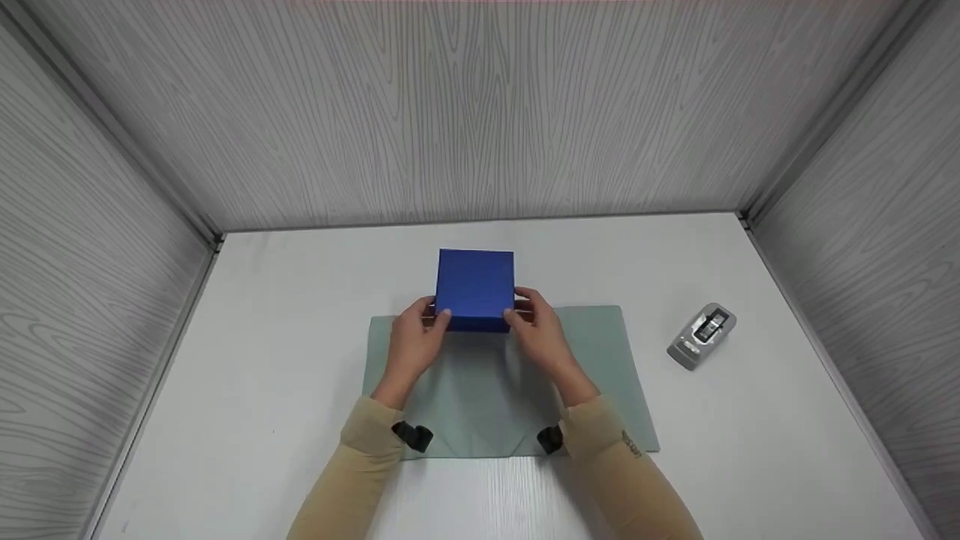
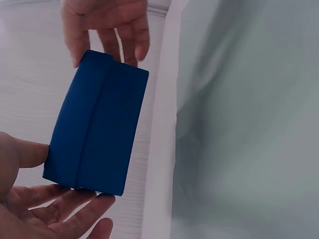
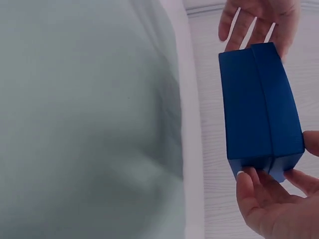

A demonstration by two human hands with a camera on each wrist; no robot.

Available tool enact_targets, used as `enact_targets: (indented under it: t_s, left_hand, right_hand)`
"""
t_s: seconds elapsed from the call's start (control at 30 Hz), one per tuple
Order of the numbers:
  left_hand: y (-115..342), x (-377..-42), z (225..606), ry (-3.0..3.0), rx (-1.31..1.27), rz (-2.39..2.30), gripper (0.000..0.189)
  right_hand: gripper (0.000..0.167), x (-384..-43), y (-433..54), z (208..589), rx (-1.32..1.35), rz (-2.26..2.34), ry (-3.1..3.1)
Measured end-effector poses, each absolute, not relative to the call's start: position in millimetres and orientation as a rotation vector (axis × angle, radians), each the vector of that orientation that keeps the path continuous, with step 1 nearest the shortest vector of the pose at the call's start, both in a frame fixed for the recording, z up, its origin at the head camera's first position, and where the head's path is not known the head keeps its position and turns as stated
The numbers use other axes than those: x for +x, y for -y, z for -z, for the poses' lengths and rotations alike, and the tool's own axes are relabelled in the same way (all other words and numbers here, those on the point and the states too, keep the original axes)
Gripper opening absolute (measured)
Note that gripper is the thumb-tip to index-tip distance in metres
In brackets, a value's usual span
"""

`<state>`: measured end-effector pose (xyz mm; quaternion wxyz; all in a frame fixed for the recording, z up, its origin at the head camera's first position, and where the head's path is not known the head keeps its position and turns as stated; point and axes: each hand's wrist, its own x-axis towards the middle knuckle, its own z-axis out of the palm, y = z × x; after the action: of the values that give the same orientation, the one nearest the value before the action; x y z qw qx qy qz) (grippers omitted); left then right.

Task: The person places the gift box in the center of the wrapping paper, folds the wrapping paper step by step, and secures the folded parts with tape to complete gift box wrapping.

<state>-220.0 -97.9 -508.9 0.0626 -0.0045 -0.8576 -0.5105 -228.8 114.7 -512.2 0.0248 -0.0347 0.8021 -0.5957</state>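
A blue lidded box (image 1: 475,283) is held between both hands, raised over the far edge of a grey-green cloth (image 1: 480,420). My left hand (image 1: 414,341) grips its left end, with the thumb at the near top corner and the fingers along the side. On the opposite end my right hand (image 1: 544,337) holds it in the same way. Both wrist views show the seam of the lid running lengthwise along the side of the box (image 2: 97,124), and fingertips against each end of the box (image 3: 261,107). The lid is on, so the inside is hidden.
A grey device with a small dark window (image 1: 702,336), like a tape dispenser or stapler, lies right of the cloth on the white table (image 1: 247,375). Wood-grain panels stand at the back (image 1: 480,112) and on both sides.
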Motion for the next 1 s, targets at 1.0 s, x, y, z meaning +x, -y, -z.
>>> enact_targets:
  t_s: [1.0]
  left_hand:
    - [82.7,-163.6,528.3,2.838,-0.178,1.487,0.035]
  right_hand:
    - [0.042,-170.2,-154.3,527.7,-0.048,1.619,-2.534]
